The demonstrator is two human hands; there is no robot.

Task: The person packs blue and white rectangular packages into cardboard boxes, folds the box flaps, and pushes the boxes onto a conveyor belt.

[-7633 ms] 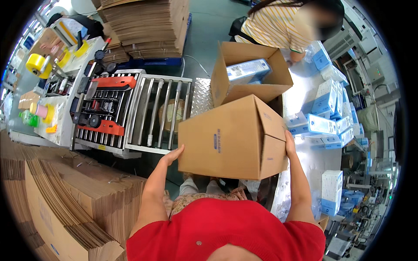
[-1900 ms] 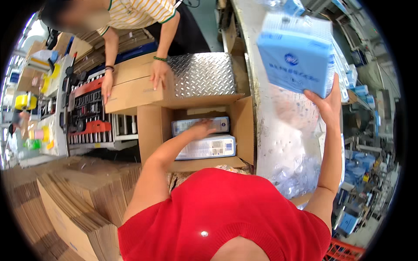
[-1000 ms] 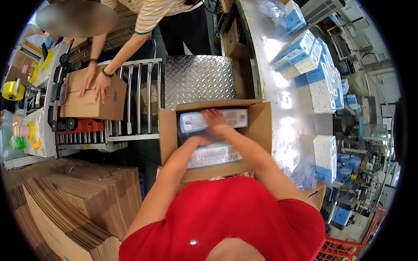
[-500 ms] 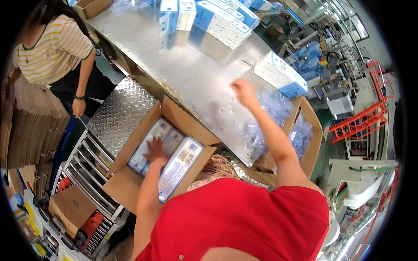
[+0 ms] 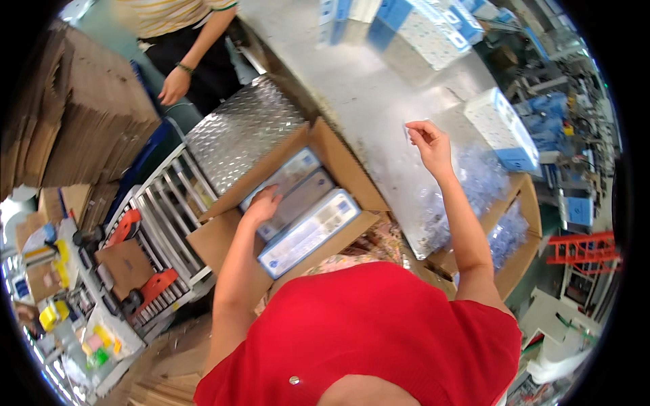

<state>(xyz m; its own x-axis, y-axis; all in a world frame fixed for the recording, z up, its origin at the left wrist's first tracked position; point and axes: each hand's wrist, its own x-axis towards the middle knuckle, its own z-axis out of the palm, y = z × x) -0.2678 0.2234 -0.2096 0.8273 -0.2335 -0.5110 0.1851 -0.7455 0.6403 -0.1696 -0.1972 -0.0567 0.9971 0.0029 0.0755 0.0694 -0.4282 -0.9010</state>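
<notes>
An open cardboard carton (image 5: 352, 159) holds blue-and-white boxes lying lengthwise, the nearest one (image 5: 308, 237) bright and the middle one (image 5: 305, 196) in shade. Inside the carton my left hand (image 5: 263, 206) rests at the far-left box (image 5: 291, 174), fingers stretched out with nothing gripped. Over the metal table (image 5: 379, 101) my right hand (image 5: 432, 145) is raised, thumb and fingertips pinched together. A small whitish piece (image 5: 407, 132) shows at those fingertips, too small to name. Loose clear plastic pieces (image 5: 474, 183) lie in a heap below and right of this hand.
A second carton (image 5: 531, 210) with clear plastic pieces stands at the table's right end. Blue-and-white boxes (image 5: 433, 34) stand on the table, another box (image 5: 501, 128) nearer. A co-worker's hand (image 5: 176, 84) hangs at upper left, near stacked flat cardboard (image 5: 95, 101) and a roller conveyor (image 5: 162, 210).
The whole view has shifted, moving the scene right. My left hand's spread fingers have drawn closer together on the box. My right hand now shows a pinch with a small piece at its fingertips.
</notes>
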